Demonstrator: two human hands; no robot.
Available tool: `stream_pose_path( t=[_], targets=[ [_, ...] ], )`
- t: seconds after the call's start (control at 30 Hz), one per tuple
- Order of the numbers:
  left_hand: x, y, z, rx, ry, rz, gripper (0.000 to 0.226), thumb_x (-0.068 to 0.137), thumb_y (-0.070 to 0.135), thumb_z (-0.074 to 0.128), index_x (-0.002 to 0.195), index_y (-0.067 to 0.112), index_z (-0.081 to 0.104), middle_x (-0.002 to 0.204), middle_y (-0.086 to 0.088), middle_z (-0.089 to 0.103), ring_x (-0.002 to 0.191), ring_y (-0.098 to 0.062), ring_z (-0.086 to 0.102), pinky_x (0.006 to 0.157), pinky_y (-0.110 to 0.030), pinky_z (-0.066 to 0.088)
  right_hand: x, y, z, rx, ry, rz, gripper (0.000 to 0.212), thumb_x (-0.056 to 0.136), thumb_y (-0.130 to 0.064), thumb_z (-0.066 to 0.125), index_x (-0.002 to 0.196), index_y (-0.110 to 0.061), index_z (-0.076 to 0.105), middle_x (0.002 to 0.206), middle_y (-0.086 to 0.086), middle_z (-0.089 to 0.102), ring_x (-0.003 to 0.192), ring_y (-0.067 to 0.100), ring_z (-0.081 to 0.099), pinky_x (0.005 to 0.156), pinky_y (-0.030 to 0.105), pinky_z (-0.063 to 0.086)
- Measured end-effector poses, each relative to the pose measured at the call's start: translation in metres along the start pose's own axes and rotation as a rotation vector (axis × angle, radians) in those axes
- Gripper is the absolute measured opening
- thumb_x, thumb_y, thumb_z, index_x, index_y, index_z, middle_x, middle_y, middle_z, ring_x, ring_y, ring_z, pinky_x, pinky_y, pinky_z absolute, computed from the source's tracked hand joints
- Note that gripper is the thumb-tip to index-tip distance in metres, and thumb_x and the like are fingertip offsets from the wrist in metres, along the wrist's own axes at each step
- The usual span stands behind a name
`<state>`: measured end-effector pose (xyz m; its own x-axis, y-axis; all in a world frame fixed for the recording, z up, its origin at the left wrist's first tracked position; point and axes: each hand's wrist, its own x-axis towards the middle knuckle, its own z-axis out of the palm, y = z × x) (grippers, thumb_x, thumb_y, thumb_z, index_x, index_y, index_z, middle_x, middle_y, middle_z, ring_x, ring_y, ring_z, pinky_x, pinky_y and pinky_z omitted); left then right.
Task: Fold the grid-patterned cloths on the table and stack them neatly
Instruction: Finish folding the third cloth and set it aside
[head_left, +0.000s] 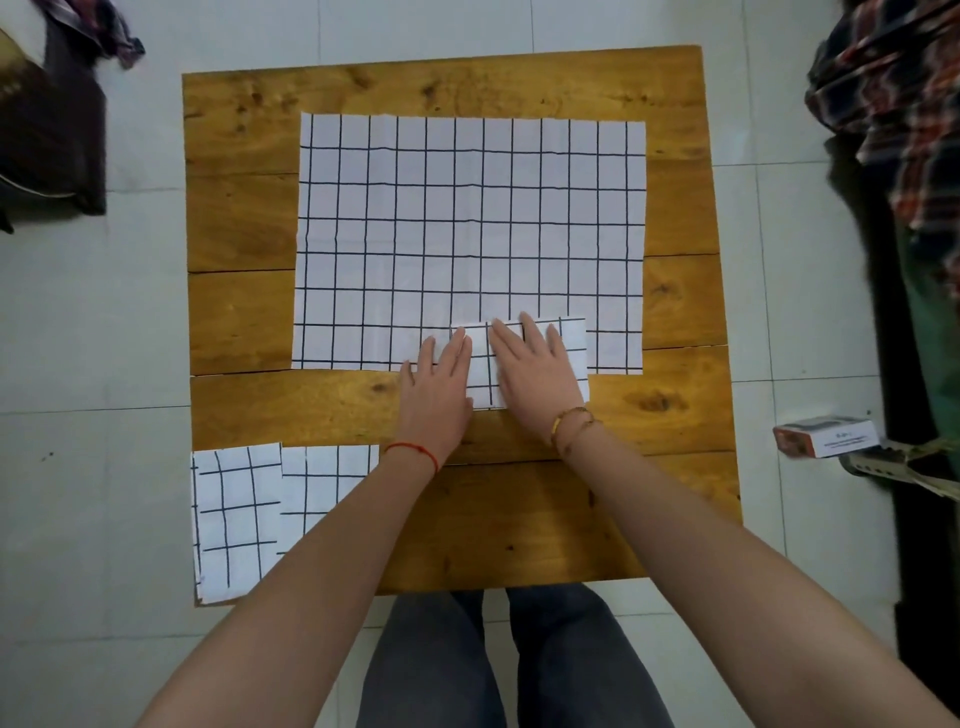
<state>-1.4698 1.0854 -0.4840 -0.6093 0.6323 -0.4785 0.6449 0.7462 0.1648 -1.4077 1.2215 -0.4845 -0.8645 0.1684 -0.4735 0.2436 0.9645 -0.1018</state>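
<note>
- Wooden table (675, 519), planks in a warm brown, knots and cracks showing; pale floor tiles (145, 322) all round it.
- Small box (826, 437) on the floor off the table's right edge, white side with dark print, too small and blurred to read.
- Plaid fabric (898, 104) heaped at the right of the room, dark bag or cloth (52, 135) at the far left, both off the table.
- Large grid-patterned cloth (467, 223), white with black lines, spread flat across the far half of the table, nearer the right edge than the left.
- Small folded cloth (571, 343) of the same pattern lying over the near edge of the large one, right of its middle, partly on bare wood.
- Right hand (535, 379) flat on the folded cloth, fingers straight and close together, pressing down; gold bracelets (574, 423) at the wrist.
- Left hand (439, 387) flat just beside it, fingers straight and slightly apart, fingertips on the folded cloth's left end, palm over bare wood; red string (415, 451) at the wrist.
- Two more folded cloths at the near left corner: left folded cloth (234, 519) reaching the table's left edge, second folded cloth (322, 488) touching its right side, partly hidden under the left forearm.
- Legs in dark trousers (498, 665) below the near edge.
</note>
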Motion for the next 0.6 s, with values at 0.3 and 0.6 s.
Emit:
stream_pose_path(
  t=[0.3,0.6],
  targets=[
    [-0.005,-0.002,0.003,0.018,0.011,0.010,0.076,0.093,0.021,0.052,0.154,0.016,0.006,0.162,-0.001,0.005,0.146,-0.031,0.012,0.113,-0.051,0.029,-0.041,0.069,0.003,0.116,0.057,0.224,0.052,0.100,-0.029,0.030,0.150,-0.015,0.025,0.158,-0.001,0.023,0.148,0.026,0.008,0.120,0.050,0.008],
    [-0.064,0.012,0.028,-0.024,0.187,0.037,0.058,0.084,0.011,0.063,0.139,0.013,0.044,0.138,-0.007,0.047,0.130,-0.027,0.042,0.109,-0.043,0.039,-0.060,0.000,0.018,0.040,0.093,-0.159,0.054,0.092,-0.023,0.048,0.145,-0.013,0.038,0.152,0.003,0.038,0.143,0.026,0.028,0.117,0.049,0.023]
  ],
)
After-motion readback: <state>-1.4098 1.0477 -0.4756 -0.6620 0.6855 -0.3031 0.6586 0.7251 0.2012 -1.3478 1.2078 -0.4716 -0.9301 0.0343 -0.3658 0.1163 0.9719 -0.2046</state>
